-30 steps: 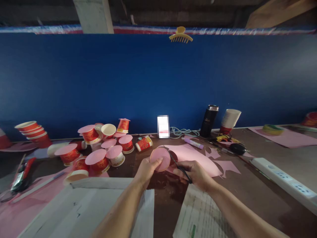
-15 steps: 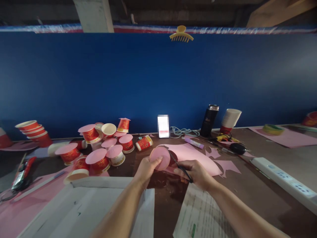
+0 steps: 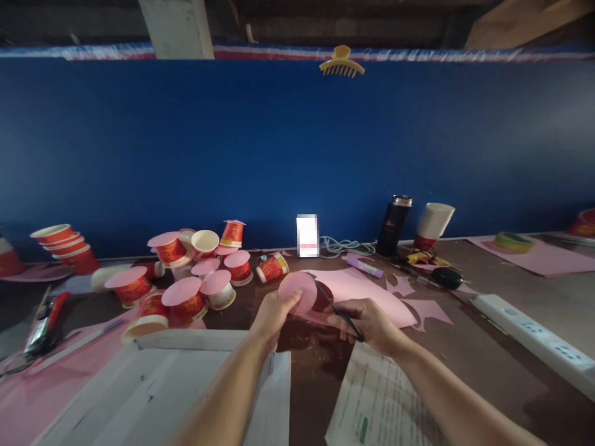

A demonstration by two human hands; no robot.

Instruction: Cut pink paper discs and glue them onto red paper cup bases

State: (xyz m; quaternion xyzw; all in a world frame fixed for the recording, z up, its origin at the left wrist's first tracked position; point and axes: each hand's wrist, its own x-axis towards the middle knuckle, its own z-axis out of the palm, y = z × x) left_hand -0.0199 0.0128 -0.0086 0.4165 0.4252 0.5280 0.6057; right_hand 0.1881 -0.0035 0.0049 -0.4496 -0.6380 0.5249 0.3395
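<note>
Between thumb and fingers, my left hand (image 3: 275, 313) pinches a round pink paper disc (image 3: 297, 291), its thumb lying on the face. A thin tan rim shows along the disc's edge; what lies beneath it is hidden. My right hand (image 3: 367, 323) is closed around the dark handles of a pair of scissors (image 3: 341, 313). Their blades point up and left, close to the disc's right edge. Behind both hands lies a larger pink paper sheet (image 3: 367, 288) with curved cut-outs. Pink paper scraps (image 3: 430, 313) are to its right.
Left stand red paper cups (image 3: 185, 303), several topped with pink discs. A black bottle (image 3: 394, 226), stacked cups (image 3: 432, 226) and a glowing screen (image 3: 307, 235) are at the back. A power strip (image 3: 534, 337) lies right. Printed paper (image 3: 376, 402) and white sheets (image 3: 186, 384) lie in front.
The disc in my left hand has shifted slightly left, widening the gap to the scissor blades. My right hand keeps its hold on the scissors, nearly still.
</note>
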